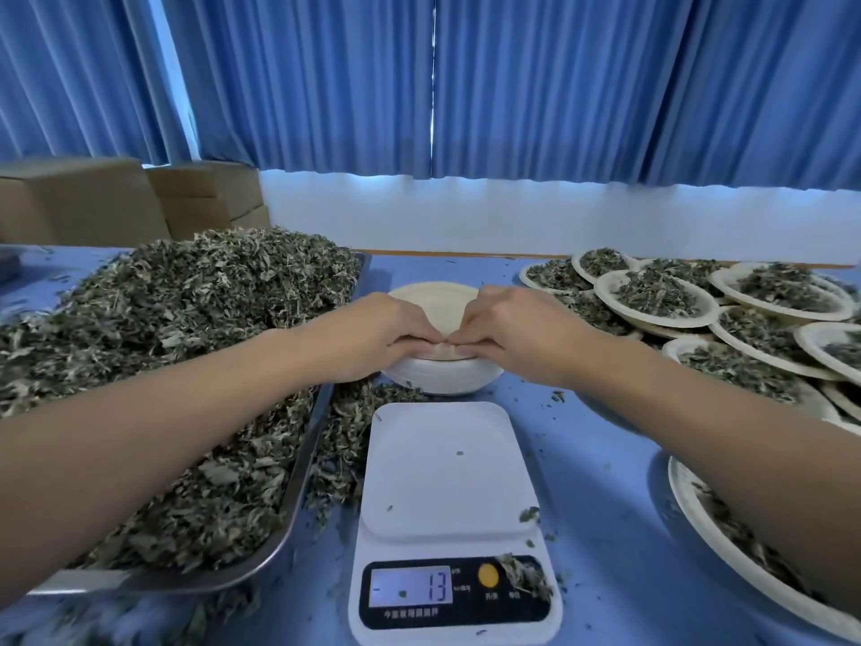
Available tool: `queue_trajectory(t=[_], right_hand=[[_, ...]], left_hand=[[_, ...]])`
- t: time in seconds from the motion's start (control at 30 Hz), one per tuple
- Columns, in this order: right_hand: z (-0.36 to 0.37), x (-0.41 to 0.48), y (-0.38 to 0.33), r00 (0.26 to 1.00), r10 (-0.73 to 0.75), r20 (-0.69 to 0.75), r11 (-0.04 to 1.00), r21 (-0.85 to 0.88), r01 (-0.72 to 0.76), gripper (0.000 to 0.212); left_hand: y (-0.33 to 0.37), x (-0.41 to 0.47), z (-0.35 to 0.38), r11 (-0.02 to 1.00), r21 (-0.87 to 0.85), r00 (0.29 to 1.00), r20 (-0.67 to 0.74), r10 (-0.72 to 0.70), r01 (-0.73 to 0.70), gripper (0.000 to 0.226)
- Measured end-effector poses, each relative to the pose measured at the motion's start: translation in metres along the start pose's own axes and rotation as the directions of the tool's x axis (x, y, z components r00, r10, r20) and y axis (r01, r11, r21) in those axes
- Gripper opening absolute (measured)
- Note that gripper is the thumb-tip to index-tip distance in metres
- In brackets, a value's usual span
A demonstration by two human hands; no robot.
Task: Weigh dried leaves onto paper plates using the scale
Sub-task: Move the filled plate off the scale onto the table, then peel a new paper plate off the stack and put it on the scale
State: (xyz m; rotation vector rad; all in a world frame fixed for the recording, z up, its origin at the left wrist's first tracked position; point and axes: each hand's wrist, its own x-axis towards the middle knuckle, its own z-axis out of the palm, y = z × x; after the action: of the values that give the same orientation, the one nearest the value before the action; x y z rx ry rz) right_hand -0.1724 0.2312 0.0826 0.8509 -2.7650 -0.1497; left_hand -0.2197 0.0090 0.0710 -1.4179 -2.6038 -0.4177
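Observation:
A white digital scale (449, 473) sits at the near centre with a bare platform and "13" on its display. Just beyond it stands a stack of empty paper plates (438, 377). My left hand (372, 335) and my right hand (517, 335) meet over the near rim of the top plate, fingertips curled and pinching its edge. A large metal tray (298, 463) heaped with dried leaves (186, 314) fills the left side.
Several paper plates with weighed leaves (657, 293) crowd the right side of the blue table, and one more plate (689, 501) lies under my right forearm. Loose leaf scraps litter the table around the scale. Cardboard boxes (140, 198) stand at the back left.

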Motion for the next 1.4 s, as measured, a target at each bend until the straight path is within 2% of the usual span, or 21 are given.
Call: queue_trajectory(t=[0.23,0.4,0.47,0.5,0.53,0.57,0.6,0.63,0.7,0.73,0.77,0.8,0.83,0.9,0.97,1.03,1.13,1.2,1.23,1.3,1.4], right_hand=[[-0.002,0.001,0.007,0.998,-0.041,-0.042,0.995,-0.092,0.037,0.030],[-0.005,-0.002,0.007,0.989,-0.032,-0.145,0.981,-0.193,0.004,0.031],[-0.002,-0.007,-0.001,0.938,0.028,-0.346,0.997,-0.054,-0.049,0.029],[-0.001,-0.009,-0.006,0.881,0.138,-0.454,0.990,0.036,-0.136,0.032],[0.001,-0.010,-0.008,0.804,0.302,-0.512,0.951,0.104,-0.291,0.038],[0.001,-0.010,-0.007,0.722,0.486,-0.492,0.865,0.153,-0.478,0.042],[0.001,-0.010,-0.005,0.653,0.654,-0.381,0.751,0.220,-0.623,0.044],[0.002,-0.011,-0.004,0.600,0.773,-0.205,0.630,0.352,-0.692,0.044],[0.006,-0.014,-0.004,0.585,0.794,0.165,0.301,0.730,-0.614,0.039],[0.008,-0.018,-0.007,0.595,0.764,0.251,0.145,0.831,-0.536,0.032],[0.011,-0.022,-0.010,0.603,0.753,0.265,0.066,0.880,-0.470,0.024],[0.014,-0.027,-0.013,0.605,0.759,0.242,0.043,0.908,-0.416,0.018],[0.016,-0.032,-0.018,0.606,0.768,0.207,0.045,0.927,-0.373,0.015],[0.017,-0.043,-0.028,0.619,0.773,0.141,0.083,0.944,-0.319,0.014],[0.018,-0.057,-0.036,0.652,0.750,0.112,0.121,0.946,-0.301,0.018],[0.020,-0.070,-0.046,0.713,0.693,0.108,0.163,0.940,-0.301,0.019],[0.026,-0.084,-0.054,0.769,0.621,0.151,0.201,0.918,-0.342,0.011],[0.032,-0.088,-0.054,0.744,0.660,0.100,0.310,0.866,-0.391,0.012],[0.035,-0.089,-0.053,0.720,0.693,0.050,0.380,0.823,-0.423,0.020],[0.040,-0.088,-0.048,0.660,0.751,-0.017,0.403,0.803,-0.438,0.030],[0.043,-0.089,-0.044,0.607,0.794,-0.031,0.352,0.837,-0.419,0.032]], left_hand=[[0.001,-0.001,0.000,0.999,0.031,0.997,-0.070,0.031,-0.029,0.026],[0.004,-0.001,-0.004,0.981,0.179,0.959,-0.255,0.123,-0.078,0.022],[0.010,-0.002,-0.007,0.968,0.233,0.930,-0.327,0.168,-0.093,0.016],[0.013,-0.003,-0.008,0.961,0.258,0.917,-0.352,0.190,-0.100,0.015],[0.016,-0.004,-0.009,0.954,0.280,0.905,-0.369,0.212,-0.109,0.016],[0.019,-0.006,-0.008,0.948,0.297,0.894,-0.384,0.231,-0.117,0.018],[0.022,-0.010,-0.008,0.943,0.310,0.883,-0.400,0.246,-0.122,0.019],[0.026,-0.015,-0.006,0.938,0.322,0.872,-0.414,0.260,-0.127,0.019],[0.034,-0.023,-0.002,0.927,0.341,0.858,-0.419,0.296,-0.154,0.015],[0.037,-0.027,0.001,0.919,0.350,0.856,-0.404,0.324,-0.183,0.013],[0.041,-0.031,0.002,0.909,0.357,0.852,-0.387,0.352,-0.214,0.015],[0.043,-0.036,0.002,0.906,0.353,0.852,-0.375,0.365,-0.233,0.023],[0.044,-0.042,0.001,0.918,0.326,0.858,-0.380,0.346,-0.225,0.032],[0.044,-0.055,-0.003,0.970,0.218,0.854,-0.479,0.205,-0.111,0.042],[0.036,-0.070,-0.008,0.993,0.067,0.789,-0.613,-0.039,0.101,0.041],[0.021,-0.083,-0.014,0.935,-0.057,0.721,-0.621,-0.308,0.350,0.030],[-0.004,-0.098,-0.013,0.733,-0.022,0.684,-0.342,-0.644,0.680,0.027],[-0.014,-0.107,-0.008,0.649,0.005,0.646,-0.091,-0.758,0.761,0.039],[-0.016,-0.111,-0.005,0.642,0.032,0.642,0.014,-0.767,0.766,0.045],[-0.018,-0.114,-0.001,0.660,0.127,0.647,0.131,-0.751,0.741,0.054],[-0.018,-0.112,0.003,0.680,0.142,0.671,0.114,-0.733,0.719,0.060]])
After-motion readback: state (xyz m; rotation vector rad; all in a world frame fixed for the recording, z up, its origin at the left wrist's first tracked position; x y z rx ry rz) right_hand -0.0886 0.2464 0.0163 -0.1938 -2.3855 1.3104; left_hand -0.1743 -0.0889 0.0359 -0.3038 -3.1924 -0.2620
